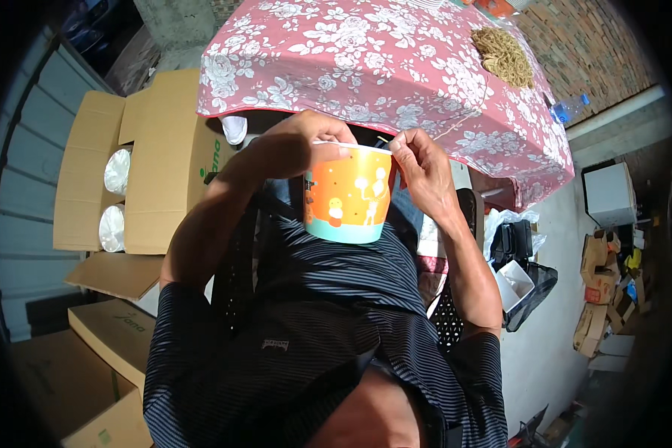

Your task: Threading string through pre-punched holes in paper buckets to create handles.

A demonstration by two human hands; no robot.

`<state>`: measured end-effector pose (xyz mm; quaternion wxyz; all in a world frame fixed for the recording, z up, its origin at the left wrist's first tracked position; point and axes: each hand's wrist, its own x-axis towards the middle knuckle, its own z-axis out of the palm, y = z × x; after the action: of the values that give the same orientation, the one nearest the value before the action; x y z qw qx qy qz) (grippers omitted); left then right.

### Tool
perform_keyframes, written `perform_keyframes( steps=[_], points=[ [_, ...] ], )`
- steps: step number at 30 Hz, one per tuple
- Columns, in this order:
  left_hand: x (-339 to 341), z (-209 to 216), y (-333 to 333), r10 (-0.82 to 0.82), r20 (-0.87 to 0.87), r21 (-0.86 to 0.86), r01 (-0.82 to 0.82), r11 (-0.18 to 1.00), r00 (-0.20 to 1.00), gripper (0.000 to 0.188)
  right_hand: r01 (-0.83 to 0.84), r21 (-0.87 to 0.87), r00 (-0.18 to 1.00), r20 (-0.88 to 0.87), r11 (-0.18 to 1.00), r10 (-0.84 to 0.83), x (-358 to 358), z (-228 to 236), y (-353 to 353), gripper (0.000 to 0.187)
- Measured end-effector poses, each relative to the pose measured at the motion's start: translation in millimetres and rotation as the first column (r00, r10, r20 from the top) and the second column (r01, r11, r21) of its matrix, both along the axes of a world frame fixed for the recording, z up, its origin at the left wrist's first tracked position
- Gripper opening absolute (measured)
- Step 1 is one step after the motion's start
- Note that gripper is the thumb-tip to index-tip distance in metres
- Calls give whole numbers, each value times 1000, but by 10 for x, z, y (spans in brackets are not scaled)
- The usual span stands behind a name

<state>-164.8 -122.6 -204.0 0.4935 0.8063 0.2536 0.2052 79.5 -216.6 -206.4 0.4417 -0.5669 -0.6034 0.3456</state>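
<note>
Just below the floral tabletop (396, 67) edge, the left hand (295, 145) grips the orange paper cup (347, 198) at its rim, while the right hand (425, 168) pinches something thin at the cup's lip.

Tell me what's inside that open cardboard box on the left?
The open cardboard box shows two round white stacks wrapped in clear plastic, seen end on. What they are, and anything deeper, is hidden by the flaps.

view: head cam, only one here, nothing shared
angle: straight down over striped shirt (328, 328) and lap
distance: close on paper cup (346, 194) at chest height
top of frame: flowered tablecloth (366, 60)
left edge: open cardboard boxes (149, 164)
rim: heavy fisheye bend
</note>
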Motion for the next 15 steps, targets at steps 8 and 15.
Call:
perform_keyframes(
  steps=[8, 15],
  points=[
    [-296, -271, 194, -64, 218, -406, 150, 901, 974, 24, -115, -80, 986, -134, 990, 104, 212, -158, 10, 19],
    [-455, -392, 308, -37, 172, -440, 110, 891, 984, 16, -143, -52, 971, -200, 988, 130, 106, -134, -2, 19]
  ],
)
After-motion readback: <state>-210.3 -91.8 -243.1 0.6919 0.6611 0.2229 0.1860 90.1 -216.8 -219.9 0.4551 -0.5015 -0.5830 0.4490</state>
